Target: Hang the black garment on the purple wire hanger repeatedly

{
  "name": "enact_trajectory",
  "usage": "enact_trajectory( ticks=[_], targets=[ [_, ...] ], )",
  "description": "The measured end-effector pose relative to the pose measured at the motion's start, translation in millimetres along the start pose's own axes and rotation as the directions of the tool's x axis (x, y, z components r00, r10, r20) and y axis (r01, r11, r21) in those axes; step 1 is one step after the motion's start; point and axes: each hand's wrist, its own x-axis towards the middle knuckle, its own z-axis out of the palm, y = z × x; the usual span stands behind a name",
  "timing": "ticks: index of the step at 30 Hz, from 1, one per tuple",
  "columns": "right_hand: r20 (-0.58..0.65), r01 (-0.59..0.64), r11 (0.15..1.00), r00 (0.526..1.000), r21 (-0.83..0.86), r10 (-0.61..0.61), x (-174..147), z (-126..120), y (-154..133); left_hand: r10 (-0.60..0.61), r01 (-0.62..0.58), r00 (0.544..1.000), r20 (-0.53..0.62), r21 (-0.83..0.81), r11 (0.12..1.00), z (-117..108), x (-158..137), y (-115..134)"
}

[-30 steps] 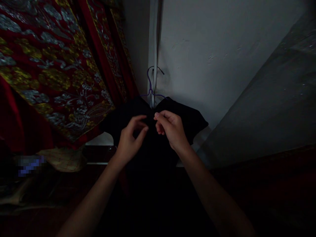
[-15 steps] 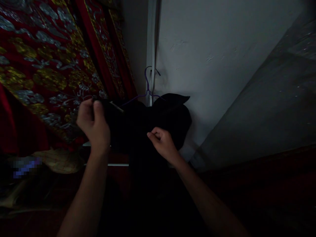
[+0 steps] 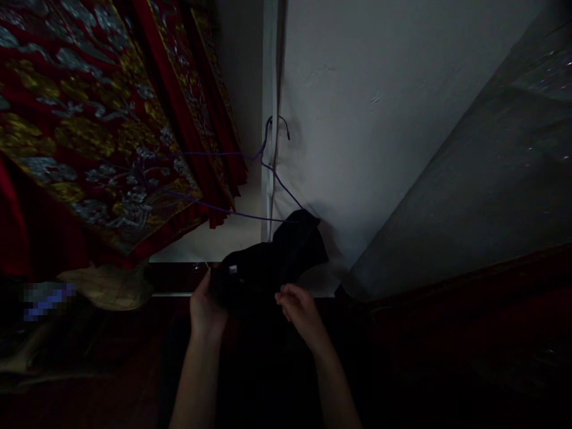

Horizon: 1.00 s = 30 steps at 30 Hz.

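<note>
Since prev. frame, black garment [image 3: 257, 256] is lower and off the L end of purple hanger [image 3: 263, 154]; hanger is now tilted, w/ L arm bare. L hand [image 3: 208, 313] is down and inward, R hand [image 3: 299, 307] lower.

Garment pos.: center, below hanger hook, b/w and above both hands. Upper R part of garment remains at hanger's R end; exact contact is too dark to tell. Small white tag [image 3: 233, 269] shows on L part of cloth, near L hand.

L hand: part-closed, curled at garment's L edge, cloth held; fingers mostly hidden behind fabric. R hand: closed, thumb and fingertips pinched together on garment, R of center.

Hanger hook sits at pale vert. strip [image 3: 269, 65] on far side; exact support pt. unclear. Hanger's L arm passes in front of red embroidered cloth [image 3: 93, 131], w/ gold and silver motifs, far L.

Pale wall [image 3: 357, 119] stands far R, behind strip. Translucent sheet [image 3: 487, 179] slants along R side. Near L, below red cloth: tan fabric [image 3: 109, 290], w/ blurred blue item [image 3: 49, 304] just beside it.
</note>
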Motion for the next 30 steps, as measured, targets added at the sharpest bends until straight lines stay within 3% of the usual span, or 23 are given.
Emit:
enact_trajectory(
  ticks=[3, 6, 9, 12, 14, 16, 18, 20, 21, 23, 25, 27, 30],
  targets=[
    [0.062, 0.094, 0.985, 0.994, -0.145, -0.086, -4.1, -16.3, -6.4, 0.030, -0.027, 0.986, 0.166, -0.019, 0.999, 27.3, -24.6, 1.3],
    [0.170, 0.227, 0.973, 0.961, -0.043, -0.217, -15.4, -6.8, -19.2, 0.078, -0.150, 0.933, 0.351, 0.182, 0.972, 45.8, -51.1, -5.5],
    [0.270, 0.241, 0.968, 0.929, 0.076, -0.252, -27.9, 17.5, -27.2, 0.157, -0.396, 0.861, 0.483, 0.445, 0.803, 51.2, -61.7, -5.6],
    [0.333, 0.137, 0.991, 0.934, 0.007, -0.131, -31.6, 30.2, -35.5, 0.200, -0.589, 0.771, 0.604, 0.560, 0.582, 46.2, -52.5, 7.1],
    [0.391, 0.035, 0.995, 0.920, -0.091, 0.003, -26.8, 24.5, -46.6, 0.089, -0.577, 0.755, 0.650, 0.593, 0.561, 35.6, -41.9, 13.9],
    [0.450, 0.044, 0.978, 0.892, -0.204, 0.054, -15.8, 8.2, -64.1, -0.148, -0.459, 0.753, 0.642, 0.672, 0.581, 18.6, -32.4, 14.0],
    [0.456, 0.202, 0.925, 0.889, -0.322, -0.036, 1.6, -13.1, -86.8, -0.387, -0.359, 0.706, 0.593, 0.771, 0.526, -1.6, -25.1, 9.0],
    [0.376, 0.406, 0.811, 0.892, -0.422, -0.251, 25.0, -31.9, -110.4, -0.489, -0.384, 0.663, 0.567, 0.818, 0.428, -18.9, -18.7, 4.9],
    [0.313, 0.482, 0.761, 0.873, -0.435, -0.374, 38.5, -38.1, -120.7, -0.486, -0.424, 0.662, 0.570, 0.820, 0.385, -24.8, -15.2, 5.3],
    [0.137, 0.580, 0.720, 0.805, -0.380, -0.576, 68.1, -42.0, -134.5, -0.397, -0.500, 0.706, 0.586, 0.810, 0.306, -29.4, -7.1, 12.7],
    [-0.006, 0.610, 0.717, 0.761, -0.338, -0.649, 98.3, -35.9, -137.0, -0.250, -0.535, 0.773, 0.583, 0.811, 0.236, -26.1, 2.0, 28.0],
    [-0.032, 0.563, 0.742, 0.788, -0.364, -0.615, 124.8, -26.5, -130.0, -0.138, -0.541, 0.812, 0.568, 0.819, 0.190, -19.4, 11.2, 47.1],
    [0.030, 0.445, 0.780, 0.876, -0.441, -0.482, 147.6, -22.7, -113.6, -0.079, -0.543, 0.823, 0.563, 0.819, 0.187, -14.7, 24.9, 73.1]
  ],
)
